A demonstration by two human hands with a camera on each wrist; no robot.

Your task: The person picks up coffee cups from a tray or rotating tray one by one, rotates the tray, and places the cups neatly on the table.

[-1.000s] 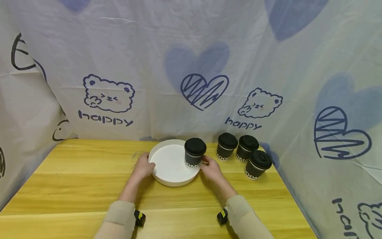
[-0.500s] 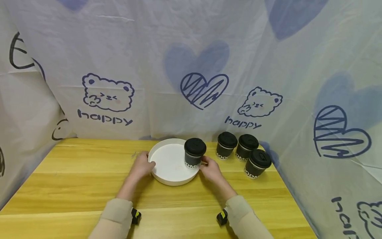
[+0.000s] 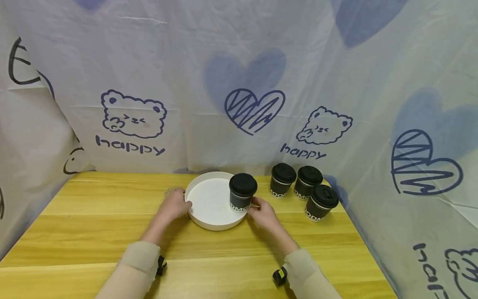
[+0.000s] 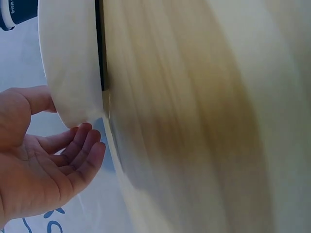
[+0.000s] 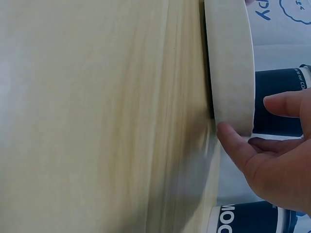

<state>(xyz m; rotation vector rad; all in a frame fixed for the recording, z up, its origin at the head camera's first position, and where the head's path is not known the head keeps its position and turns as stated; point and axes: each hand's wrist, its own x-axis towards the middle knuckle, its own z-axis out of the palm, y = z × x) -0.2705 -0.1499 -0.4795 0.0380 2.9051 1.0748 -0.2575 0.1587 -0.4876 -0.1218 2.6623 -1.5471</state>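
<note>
A round white tray with a low wall lies on the table near the back. On its right side stands a lidded black paper coffee cup, upright. My left hand grips the tray's left rim, thumb over the wall and fingers curled outside, as the left wrist view shows. My right hand is at the right rim beside the cup. In the right wrist view, one fingertip touches the tray's outer wall and the thumb lies over the rim in front of the cup.
Three more lidded black cups stand right of the tray: one nearest it, one beside that, one farther forward. A printed white cloth hangs behind the wooden table and along its sides.
The tray has shifted very slightly left, and the cup on it has come a little toward me. My left forearm has swung outward to the left. Both hands stay at the rim.
</note>
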